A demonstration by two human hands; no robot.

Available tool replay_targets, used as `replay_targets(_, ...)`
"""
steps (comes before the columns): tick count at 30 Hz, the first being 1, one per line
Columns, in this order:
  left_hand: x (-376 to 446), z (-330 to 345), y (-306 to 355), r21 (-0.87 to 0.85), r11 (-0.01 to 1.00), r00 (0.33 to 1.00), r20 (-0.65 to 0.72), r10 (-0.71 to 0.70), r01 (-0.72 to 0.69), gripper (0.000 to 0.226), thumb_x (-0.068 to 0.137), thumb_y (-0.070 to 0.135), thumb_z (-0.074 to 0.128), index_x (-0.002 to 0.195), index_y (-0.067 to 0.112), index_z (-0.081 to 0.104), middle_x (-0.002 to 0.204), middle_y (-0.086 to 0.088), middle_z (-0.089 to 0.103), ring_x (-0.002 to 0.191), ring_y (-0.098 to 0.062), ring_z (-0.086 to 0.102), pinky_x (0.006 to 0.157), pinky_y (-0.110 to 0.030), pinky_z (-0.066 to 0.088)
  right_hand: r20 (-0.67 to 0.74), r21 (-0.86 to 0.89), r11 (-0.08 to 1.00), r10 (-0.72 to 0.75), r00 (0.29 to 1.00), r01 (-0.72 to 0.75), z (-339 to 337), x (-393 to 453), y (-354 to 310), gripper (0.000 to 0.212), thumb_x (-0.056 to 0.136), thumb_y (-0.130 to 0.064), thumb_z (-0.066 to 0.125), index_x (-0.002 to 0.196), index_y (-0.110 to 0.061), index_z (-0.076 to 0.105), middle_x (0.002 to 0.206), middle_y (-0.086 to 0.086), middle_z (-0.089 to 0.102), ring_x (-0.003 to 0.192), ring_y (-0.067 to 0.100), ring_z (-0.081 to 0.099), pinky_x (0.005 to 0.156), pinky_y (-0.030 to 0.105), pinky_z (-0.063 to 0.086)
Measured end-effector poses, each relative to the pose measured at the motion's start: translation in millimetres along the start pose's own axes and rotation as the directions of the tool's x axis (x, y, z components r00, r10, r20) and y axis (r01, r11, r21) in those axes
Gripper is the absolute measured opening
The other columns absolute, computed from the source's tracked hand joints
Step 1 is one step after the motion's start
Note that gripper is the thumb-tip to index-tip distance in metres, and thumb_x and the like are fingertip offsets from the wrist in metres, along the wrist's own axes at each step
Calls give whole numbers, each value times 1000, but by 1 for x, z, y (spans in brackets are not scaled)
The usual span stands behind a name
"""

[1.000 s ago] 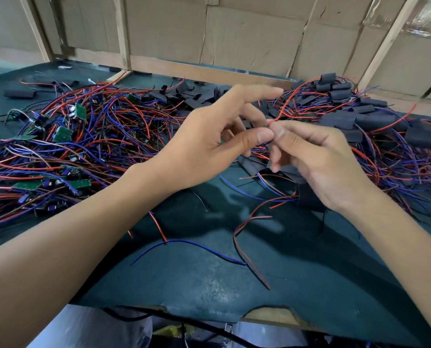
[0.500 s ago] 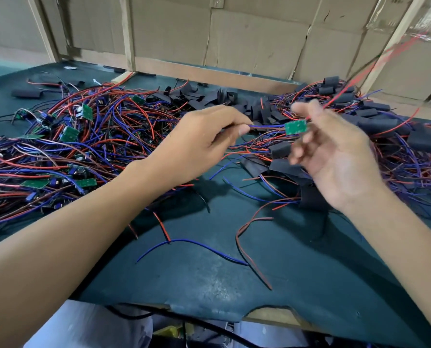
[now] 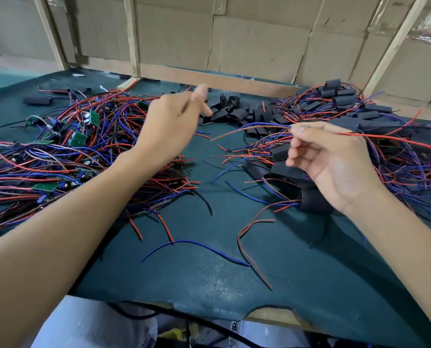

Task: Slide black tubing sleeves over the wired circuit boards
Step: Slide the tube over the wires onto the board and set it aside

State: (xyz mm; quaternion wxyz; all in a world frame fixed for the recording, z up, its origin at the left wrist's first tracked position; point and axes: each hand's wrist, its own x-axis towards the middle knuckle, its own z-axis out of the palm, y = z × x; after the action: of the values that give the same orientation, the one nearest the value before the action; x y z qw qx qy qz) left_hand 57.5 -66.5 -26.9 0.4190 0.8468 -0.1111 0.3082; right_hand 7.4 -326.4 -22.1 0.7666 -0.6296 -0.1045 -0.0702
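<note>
My right hand point(image 3: 330, 159) pinches a bundle of red and blue wires point(image 3: 257, 128) between thumb and forefinger above the mat; one red wire trails off to the right. No board shows in that hand. My left hand point(image 3: 171, 124), blurred, hovers with relaxed fingers and holds nothing, its fingertips close to the loose black tubing sleeves point(image 3: 230, 111) heaped at the middle back. Bare green circuit boards with wires point(image 3: 77, 139) lie tangled on the left. Boards wearing black sleeves point(image 3: 345, 100) are piled on the right.
The dark green mat point(image 3: 209, 277) carries a few stray wires near the front. A wooden rail point(image 3: 209, 77) and cardboard panels close off the back. One black sleeve point(image 3: 37, 100) lies alone at the far left. The table's front edge runs along the bottom.
My hands have come apart. The left one let go of the wires and moved up toward the loose sleeves. The right one dropped lower; the green board it held is out of sight.
</note>
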Motion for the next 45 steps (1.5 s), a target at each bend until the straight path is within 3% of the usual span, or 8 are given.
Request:
replay_targets(8,61,16,-30,358,929,939,342,-32,-98,25,94,16,52,106,11,73,100,-8,73,95,-24,63,91,-30,49,-21,-21,999,-32,999,32,4,-3,-2,14,87,-8,74,73,-13,77,69,7,66,57,21,61,57,32,55)
replay_targets(16,108,56,-66,709,542,751,629,-199,-451,14,91,10,54,104,4,55,107,-18,56,102,-42,57,86,-57,53,-103,-31,999,-36,994,33,1,0,3,17,89,-6,72,72,-11,73,66,8,65,53,20,60,53,31,54)
replay_targets(21,120,63,-63,688,589,746,634,-204,-424,11,89,15,61,87,9,52,90,-8,53,94,-38,59,86,-59,53,-89,-47,999,-28,996,23,-1,1,4,18,88,-8,74,71,-13,74,67,8,65,54,21,61,54,32,54)
replay_targets(31,131,59,-66,672,716,784,542,-303,-188,66,81,41,80,138,19,53,123,-10,65,119,-38,57,100,-54,47,-80,52,998,36,996,-32,6,0,5,14,90,5,57,93,-4,66,55,5,42,47,20,40,50,33,48)
replay_targets(34,122,54,-55,636,751,862,468,-194,-176,62,86,50,70,138,22,53,126,-8,64,123,-38,53,103,-51,42,-21,153,983,101,995,-96,7,-1,-3,17,97,-18,55,89,-7,64,52,1,32,45,19,31,50,32,43)
replay_targets(39,86,40,-18,205,976,944,330,4,-76,43,91,38,69,130,20,64,105,7,66,99,-12,63,91,-18,46,31,128,987,95,995,-98,5,-3,-10,65,108,-40,33,60,-8,64,78,13,58,69,25,59,57,36,53)
replay_targets(42,51,31,6,3,997,965,254,71,-74,30,91,34,70,119,25,72,93,20,66,90,5,63,80,1,41,-17,173,983,62,998,-58,9,-4,-11,48,108,-22,41,73,-5,70,84,10,66,68,20,64,57,33,56)
replay_targets(45,17,32,23,-97,992,971,217,98,-78,32,90,37,71,120,24,70,97,20,66,91,6,64,87,-10,47,52,194,976,85,995,-94,8,-6,-17,23,106,-31,48,104,-12,62,63,-1,49,40,10,36,37,19,33)
